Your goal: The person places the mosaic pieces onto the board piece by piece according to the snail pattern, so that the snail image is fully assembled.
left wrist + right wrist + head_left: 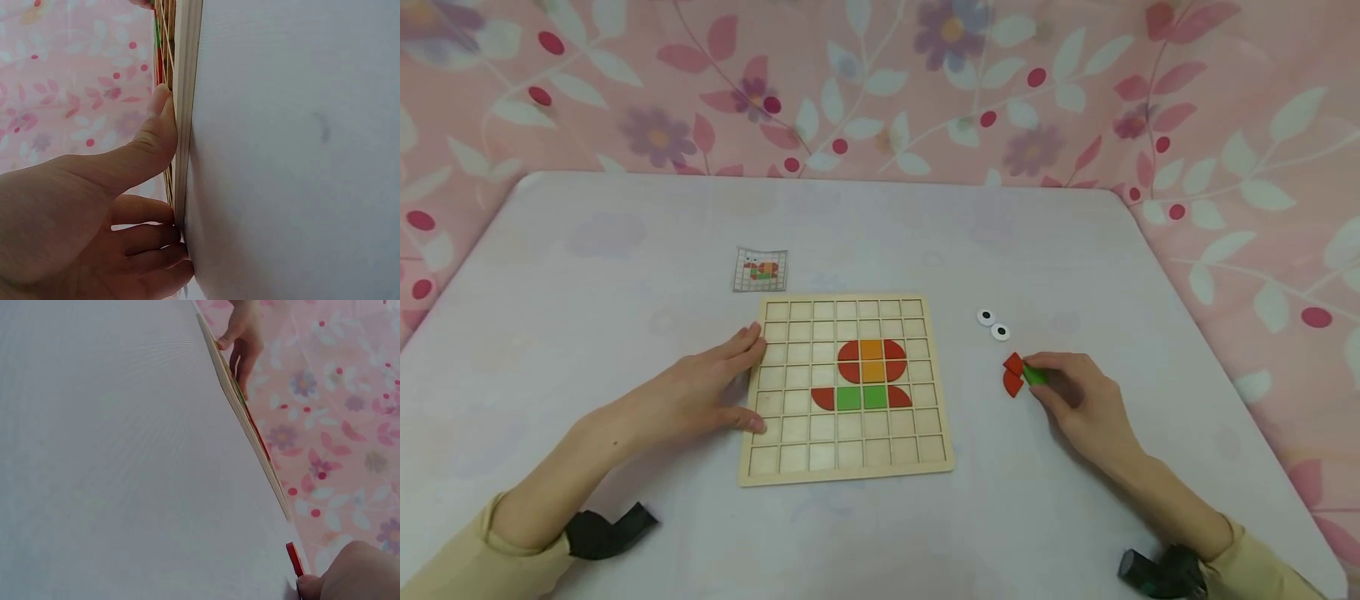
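A wooden grid board (797,427) lies on the table, holding red quarter-circle tiles, orange square tiles (872,350) and green square tiles (848,398). Along its left edge rests my left hand (703,392); in the left wrist view the thumb (147,147) lies against the board's side, apart from the other fingers. My right hand (1086,408) pinches a green tile (1035,374) between thumb and fingers, right of the board. The tile's full shape is partly hidden. Touching or very near it are two red quarter-circle tiles (1012,383) on the table.
Two round white eye pieces (986,317) with black centres lie behind the red tiles. A small pattern card (760,270) showing a coloured grid picture lies behind the board's left corner. Flowered pink cloth (850,92) stands beyond the white table (625,333).
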`<state>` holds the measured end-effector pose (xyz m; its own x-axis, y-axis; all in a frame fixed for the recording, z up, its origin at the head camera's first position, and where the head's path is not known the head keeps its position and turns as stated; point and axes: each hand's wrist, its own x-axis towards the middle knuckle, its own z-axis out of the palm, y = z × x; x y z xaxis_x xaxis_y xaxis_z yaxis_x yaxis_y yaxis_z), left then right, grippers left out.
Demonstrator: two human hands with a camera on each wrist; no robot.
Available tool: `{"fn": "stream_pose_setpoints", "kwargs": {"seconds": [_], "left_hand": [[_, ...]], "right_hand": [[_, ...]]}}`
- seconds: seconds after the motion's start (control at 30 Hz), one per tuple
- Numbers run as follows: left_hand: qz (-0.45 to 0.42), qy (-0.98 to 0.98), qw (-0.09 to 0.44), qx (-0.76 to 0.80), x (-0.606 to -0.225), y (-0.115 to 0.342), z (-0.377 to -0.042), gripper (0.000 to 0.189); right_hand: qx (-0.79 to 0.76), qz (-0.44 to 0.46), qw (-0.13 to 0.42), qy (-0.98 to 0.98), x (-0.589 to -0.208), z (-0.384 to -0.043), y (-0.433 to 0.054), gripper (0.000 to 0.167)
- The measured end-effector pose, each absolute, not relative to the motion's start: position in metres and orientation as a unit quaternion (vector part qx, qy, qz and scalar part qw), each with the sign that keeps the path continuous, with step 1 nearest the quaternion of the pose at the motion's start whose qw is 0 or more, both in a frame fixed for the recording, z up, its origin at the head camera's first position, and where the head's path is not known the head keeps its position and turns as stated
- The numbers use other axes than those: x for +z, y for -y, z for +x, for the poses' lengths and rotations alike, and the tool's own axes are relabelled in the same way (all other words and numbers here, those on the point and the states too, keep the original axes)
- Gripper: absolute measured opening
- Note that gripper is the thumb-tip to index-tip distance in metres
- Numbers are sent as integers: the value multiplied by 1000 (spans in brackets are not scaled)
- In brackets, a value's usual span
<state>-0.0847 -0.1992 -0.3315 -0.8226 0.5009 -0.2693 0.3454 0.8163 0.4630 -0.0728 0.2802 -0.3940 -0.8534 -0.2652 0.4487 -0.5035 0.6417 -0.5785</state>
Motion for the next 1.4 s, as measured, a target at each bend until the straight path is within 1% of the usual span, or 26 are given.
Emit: {"fn": "stream_pose_setpoints", "kwargs": {"seconds": [0.17,0.33,0.43,0.6,0.7,0.8,0.97,1.17,1.4], "left_hand": [[225,-933,195,200,-332,200,-85,109],[226,-933,195,203,-332,200,-85,109],[223,-932,199,207,-332,199,-84,109],[223,-932,196,206,-333,199,-83,108],[223,-932,195,207,-333,199,-83,108],[222,-932,195,209,-334,200,-83,109],[225,-932,193,210,-334,201,-83,109],[229,-932,189,208,-334,201,-84,108],[229,-932,190,209,-333,201,-83,108]], "right_hand": [[386,227,186,874,-398,-77,-271,50],[405,284,200,846,-392,-83,-239,45],[403,328,182,835,-387,-85,-213,40],[408,376,108,825,-385,-89,-170,30],[398,408,85,817,-384,-95,-147,23],[381,430,86,814,-383,-101,-130,18],[359,418,82,830,-379,-108,-110,12],[348,407,65,842,-374,-112,-93,8],[359,430,42,828,-372,-114,-76,6]]}}
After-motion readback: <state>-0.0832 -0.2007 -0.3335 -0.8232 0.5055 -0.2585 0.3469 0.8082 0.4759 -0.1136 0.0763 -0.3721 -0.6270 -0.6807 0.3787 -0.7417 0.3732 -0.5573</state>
